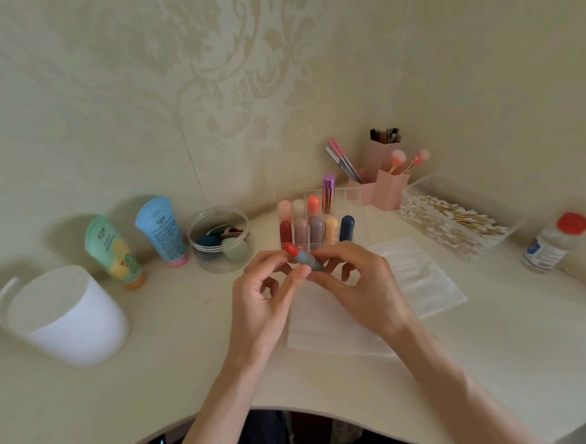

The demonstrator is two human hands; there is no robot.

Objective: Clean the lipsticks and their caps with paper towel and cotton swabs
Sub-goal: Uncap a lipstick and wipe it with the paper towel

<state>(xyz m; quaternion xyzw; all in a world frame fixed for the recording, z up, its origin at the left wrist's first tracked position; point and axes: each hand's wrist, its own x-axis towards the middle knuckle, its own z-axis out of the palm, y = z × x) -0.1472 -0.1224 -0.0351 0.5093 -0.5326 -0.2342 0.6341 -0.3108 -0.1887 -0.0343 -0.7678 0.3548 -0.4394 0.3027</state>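
Observation:
An uncapped grey lipstick (pixel 303 257) with its red bullet pointing up and left is held above the table between both hands. My left hand (pixel 266 292) pinches it near the red tip with thumb and fingers. My right hand (pixel 357 283) grips its grey base. Behind them a clear organiser (pixel 353 197) holds several capped lipsticks (pixel 314 227) upright. White paper towels (pixel 415 276) lie flat on the table under and right of my hands. A clear box of cotton swabs (pixel 456 220) stands at the right. The lipstick's cap is not visible.
A white bin (pixel 67 314) stands at the left. Two tubes (pixel 161 230), a clear tub of sponges (pixel 219 240), pink brush holders (pixel 385 178) and a red-capped bottle (pixel 553 243) line the back. The table's curved front edge (pixel 296 410) is close to my body.

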